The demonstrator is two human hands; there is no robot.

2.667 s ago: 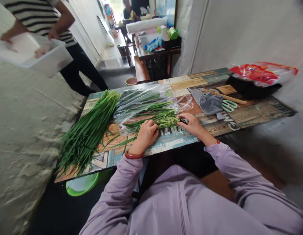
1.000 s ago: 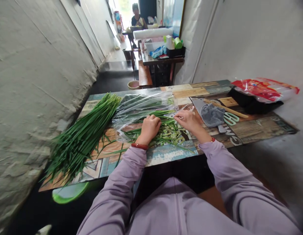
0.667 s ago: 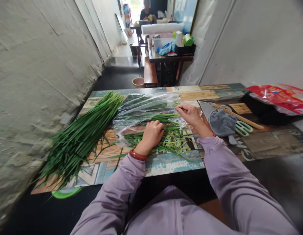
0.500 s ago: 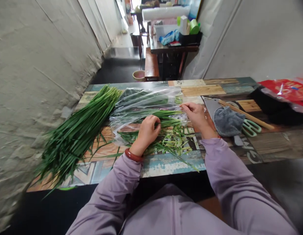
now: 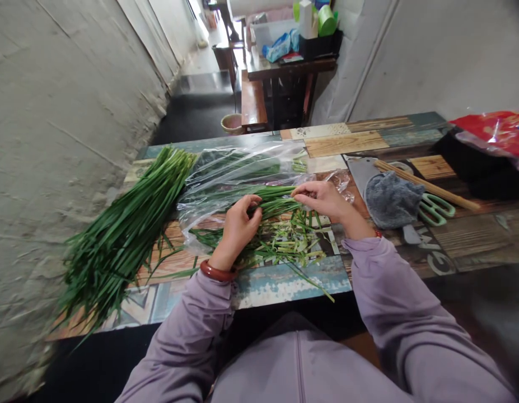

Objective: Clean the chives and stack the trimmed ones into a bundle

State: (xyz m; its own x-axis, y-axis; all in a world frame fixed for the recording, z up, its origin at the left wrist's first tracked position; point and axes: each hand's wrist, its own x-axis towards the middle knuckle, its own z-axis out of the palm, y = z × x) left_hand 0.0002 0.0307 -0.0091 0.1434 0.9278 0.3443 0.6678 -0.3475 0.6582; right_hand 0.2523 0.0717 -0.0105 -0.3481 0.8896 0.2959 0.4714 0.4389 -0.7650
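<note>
A small bunch of garlic chives (image 5: 276, 196) lies across the table between my hands. My left hand (image 5: 241, 226) has its fingers curled around the leafy side of it; part of the grip is hidden. With thumb and fingers together, my right hand (image 5: 324, 201) pinches the stem ends. Just beyond lies a clear plastic bag (image 5: 225, 170) with more chives under or inside it. Loose trimmings (image 5: 290, 240) are scattered near the table's front edge. To the left rests a large pile of long green chives (image 5: 129, 235).
On the right are a grey cloth (image 5: 391, 198), green-handled scissors (image 5: 438, 210), wooden chopsticks (image 5: 431, 184) and a cleaver-like metal blade (image 5: 358, 173). A red plastic bag (image 5: 494, 131) sits at the far right. Behind the table stand a bench (image 5: 253, 101) and a basket (image 5: 232, 124).
My right hand has moved left and slightly down along the stems. My left hand has shifted a little left. The camera view has tilted down slightly.
</note>
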